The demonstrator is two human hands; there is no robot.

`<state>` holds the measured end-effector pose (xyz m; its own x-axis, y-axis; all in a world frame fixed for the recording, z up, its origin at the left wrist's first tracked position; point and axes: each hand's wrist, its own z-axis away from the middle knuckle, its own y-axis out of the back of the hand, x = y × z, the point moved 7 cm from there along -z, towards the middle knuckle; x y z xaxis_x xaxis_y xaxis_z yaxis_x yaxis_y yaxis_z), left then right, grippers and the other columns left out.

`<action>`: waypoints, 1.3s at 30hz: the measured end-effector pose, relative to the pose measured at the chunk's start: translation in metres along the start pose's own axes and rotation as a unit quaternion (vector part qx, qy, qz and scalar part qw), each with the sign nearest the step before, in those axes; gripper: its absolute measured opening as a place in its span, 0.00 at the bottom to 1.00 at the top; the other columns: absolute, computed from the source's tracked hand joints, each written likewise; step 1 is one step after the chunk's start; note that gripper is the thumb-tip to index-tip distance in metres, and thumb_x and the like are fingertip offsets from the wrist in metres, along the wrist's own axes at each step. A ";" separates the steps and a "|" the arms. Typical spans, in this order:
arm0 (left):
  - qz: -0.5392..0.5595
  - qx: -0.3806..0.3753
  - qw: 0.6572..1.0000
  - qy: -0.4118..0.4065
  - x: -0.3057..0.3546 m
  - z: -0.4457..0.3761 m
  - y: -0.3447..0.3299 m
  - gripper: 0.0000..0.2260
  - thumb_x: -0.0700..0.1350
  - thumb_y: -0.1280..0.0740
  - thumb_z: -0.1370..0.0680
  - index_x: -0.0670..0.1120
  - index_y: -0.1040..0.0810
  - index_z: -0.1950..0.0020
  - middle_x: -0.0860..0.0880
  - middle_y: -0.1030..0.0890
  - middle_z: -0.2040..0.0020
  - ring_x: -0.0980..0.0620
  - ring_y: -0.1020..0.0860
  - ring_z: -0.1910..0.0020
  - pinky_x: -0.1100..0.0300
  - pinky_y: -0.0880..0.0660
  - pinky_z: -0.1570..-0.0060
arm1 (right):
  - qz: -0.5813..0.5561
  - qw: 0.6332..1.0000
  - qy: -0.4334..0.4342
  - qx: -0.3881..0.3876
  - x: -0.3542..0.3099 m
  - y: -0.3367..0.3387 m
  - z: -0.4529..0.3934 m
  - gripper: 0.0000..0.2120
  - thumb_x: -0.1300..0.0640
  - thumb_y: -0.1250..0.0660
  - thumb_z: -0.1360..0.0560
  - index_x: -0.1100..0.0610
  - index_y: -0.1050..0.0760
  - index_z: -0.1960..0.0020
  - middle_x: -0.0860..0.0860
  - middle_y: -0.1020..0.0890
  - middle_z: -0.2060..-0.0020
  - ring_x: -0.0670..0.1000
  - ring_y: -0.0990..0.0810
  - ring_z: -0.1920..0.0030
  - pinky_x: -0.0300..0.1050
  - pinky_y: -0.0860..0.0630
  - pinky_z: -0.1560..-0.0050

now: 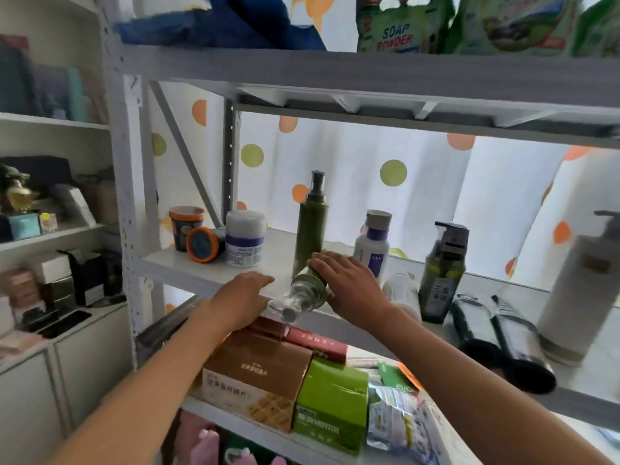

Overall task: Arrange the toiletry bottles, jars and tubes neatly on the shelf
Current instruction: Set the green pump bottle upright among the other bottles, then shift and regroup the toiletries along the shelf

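Observation:
My right hand [349,283] grips a green bottle with a clear cap [303,293] lying on its side at the front edge of the white shelf [188,266]. My left hand [245,293] rests flat on that edge just left of the cap, fingers straight. Behind stands a tall green pump bottle [310,229]. Left of it are a white jar [244,238] and two orange-rimmed jars [194,234]. To the right stand a white bottle with a grey cap [373,243], a dark green pump bottle [443,273] and a large white pump bottle [577,297]. Two black tubes [503,337] lie flat.
Soap powder bags [399,25] and blue cloth sit on the shelf above. Boxes, brown [258,377] and green [330,404], fill the shelf below, with a foil packet [399,417]. A white cabinet with clutter [53,263] stands to the left. A dotted curtain hangs behind.

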<state>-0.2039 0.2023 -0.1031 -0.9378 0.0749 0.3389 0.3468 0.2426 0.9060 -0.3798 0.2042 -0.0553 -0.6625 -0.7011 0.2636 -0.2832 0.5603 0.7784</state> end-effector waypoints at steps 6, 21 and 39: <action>-0.061 -0.042 0.997 -0.031 -0.017 -0.023 -0.007 0.16 0.48 0.38 0.23 0.56 0.25 0.35 0.50 0.24 0.37 0.49 0.27 0.38 0.52 0.28 0.39 | 0.050 0.996 -0.033 -0.059 0.015 -0.022 -0.017 0.32 0.58 0.20 0.37 0.53 0.27 0.35 0.52 0.21 0.38 0.55 0.21 0.40 0.53 0.22 0.44; -0.137 -0.073 0.983 -0.099 -0.019 -0.040 -0.002 0.15 0.49 0.39 0.23 0.55 0.23 0.37 0.50 0.26 0.42 0.48 0.26 0.42 0.55 0.27 0.46 | 0.088 0.968 -0.142 -0.189 0.032 -0.070 -0.018 0.36 0.54 0.26 0.31 0.52 0.38 0.27 0.52 0.31 0.30 0.57 0.31 0.34 0.57 0.23 0.44; 0.046 0.110 0.973 -0.199 0.001 -0.005 0.017 0.28 0.44 0.38 0.23 0.51 0.40 0.24 0.50 0.25 0.35 0.50 0.24 0.43 0.55 0.24 0.48 | 0.136 0.958 -0.246 -0.066 -0.018 0.001 0.022 0.30 0.66 0.31 0.32 0.56 0.30 0.31 0.55 0.24 0.34 0.57 0.28 0.33 0.52 0.35 0.31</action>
<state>-0.1984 0.2018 -0.0861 -0.8499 0.4632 0.2511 0.4583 0.4147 0.7861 -0.3830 0.2274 -0.0716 -0.9548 -0.2272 0.1917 0.0141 0.6096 0.7926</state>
